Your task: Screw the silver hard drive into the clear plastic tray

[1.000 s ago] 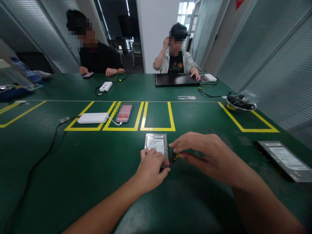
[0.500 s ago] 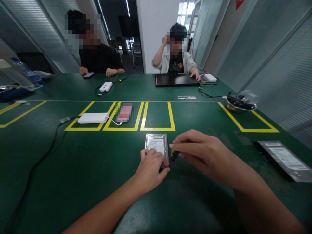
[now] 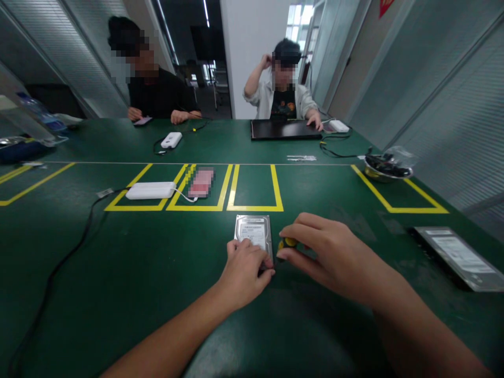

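Green table [image 3: 118, 294] with yellow tape boxes [image 3: 255, 189] fills the view. Near its front edge lies a hard drive [image 3: 253, 232], flat and label up. Left hand [image 3: 244, 270] rests curled on the drive's near end, fingertips pressing it down. Right hand [image 3: 328, 252], just beside the drive's right edge, pinches a small yellow-and-black tool [image 3: 286, 244] between thumb and fingers. Two people sit across the table.

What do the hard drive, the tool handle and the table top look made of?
Hard drive: bare metal casing, silvery sheen, with a white paper-like label. Tool handle in the right hand: probably plastic, glossy yellow and black; mostly hidden. Table top: dark green mat, likely rubber or vinyl, matte with soft glare.
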